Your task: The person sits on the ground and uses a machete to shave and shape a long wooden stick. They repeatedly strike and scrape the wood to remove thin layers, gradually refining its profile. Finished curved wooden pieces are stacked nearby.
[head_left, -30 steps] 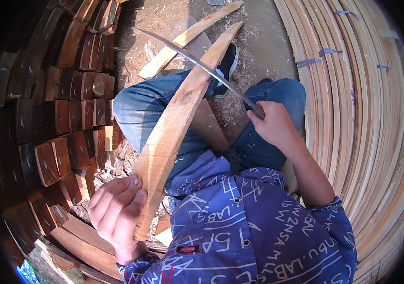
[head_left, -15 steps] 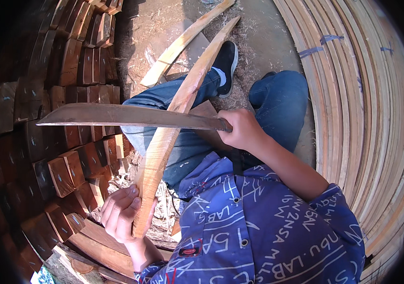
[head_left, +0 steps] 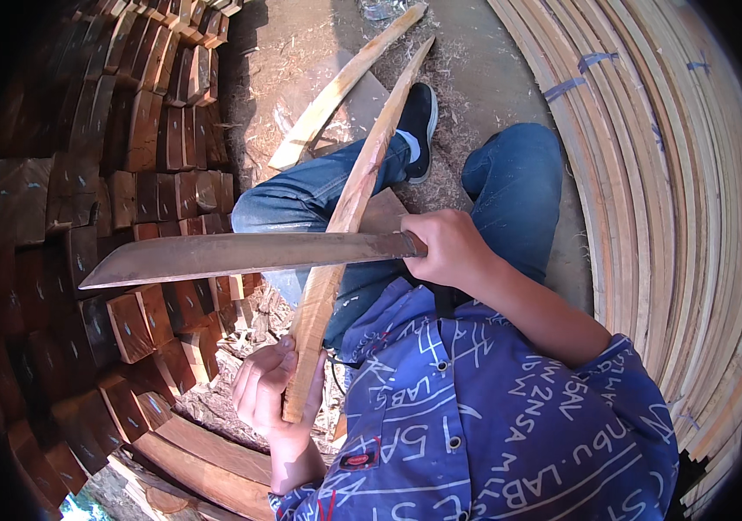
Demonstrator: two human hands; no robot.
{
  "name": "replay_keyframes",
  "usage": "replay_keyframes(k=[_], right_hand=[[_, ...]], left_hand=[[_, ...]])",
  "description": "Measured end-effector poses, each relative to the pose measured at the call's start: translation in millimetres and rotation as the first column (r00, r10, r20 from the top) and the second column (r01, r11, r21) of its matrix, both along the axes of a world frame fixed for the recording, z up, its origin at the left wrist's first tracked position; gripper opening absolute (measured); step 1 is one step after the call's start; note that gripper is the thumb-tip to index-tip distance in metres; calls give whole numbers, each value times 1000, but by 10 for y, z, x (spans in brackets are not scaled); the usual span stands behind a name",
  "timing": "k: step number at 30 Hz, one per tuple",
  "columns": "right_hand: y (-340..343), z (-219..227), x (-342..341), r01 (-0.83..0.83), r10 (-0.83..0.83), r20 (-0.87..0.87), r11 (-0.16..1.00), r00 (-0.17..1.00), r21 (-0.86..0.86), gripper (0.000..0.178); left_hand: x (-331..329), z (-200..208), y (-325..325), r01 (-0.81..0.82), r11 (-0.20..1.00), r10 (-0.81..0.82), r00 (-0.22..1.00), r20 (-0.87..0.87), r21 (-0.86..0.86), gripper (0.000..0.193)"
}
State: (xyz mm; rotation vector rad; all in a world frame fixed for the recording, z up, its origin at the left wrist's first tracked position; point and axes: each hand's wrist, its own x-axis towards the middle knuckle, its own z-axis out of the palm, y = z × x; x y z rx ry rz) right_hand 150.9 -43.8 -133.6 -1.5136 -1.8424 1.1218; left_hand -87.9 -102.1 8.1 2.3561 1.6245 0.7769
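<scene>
My left hand is closed round the near end of a long, tapered wooden stake. The stake slants away from me across my left leg, its pointed end far off near my dark shoe. In my right hand is the handle of a machete; most of the handle is hidden by the fingers. Its broad, dull metal blade points left and crosses over the stake's middle. I cannot tell whether blade and wood touch.
Beyond my left leg, another pale shaped wooden piece lies on the ground. Stacked dark wood blocks rise on the left. Long bundled planks line the right side. Wood chips litter the ground by my left hand.
My left hand and the stake's near end have shifted right, so the stake stands steeper. The machete blade has swung lower in the view, its tip dropping toward me.
</scene>
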Motion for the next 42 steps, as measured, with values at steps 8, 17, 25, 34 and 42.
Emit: replay_keyframes(k=[8, 17, 25, 34, 42], right_hand=[[-31, 53, -18, -53, 79, 207, 990, 975, -131, 16], [-205, 594, -151, -200, 237, 125, 947, 964, -250, 14], [-264, 455, 7, -178, 217, 245, 969, 945, -173, 17], [-280, 580, 115, -80, 180, 365, 959, 914, -273, 20], [-81, 194, 554, 40, 69, 448, 972, 891, -230, 17]], left_hand=[[-154, -294, -278, -147, 989, 150, 984, 93, -29, 30], [-77, -283, -290, -21, 1000, 22, 997, 81, -5, 32], [-34, -372, -420, 34, 999, -31, 992, 120, -31, 31], [-43, -410, -469, 84, 995, -77, 988, 137, -44, 32], [29, -286, -311, 178, 984, -178, 976, 122, 18, 22]])
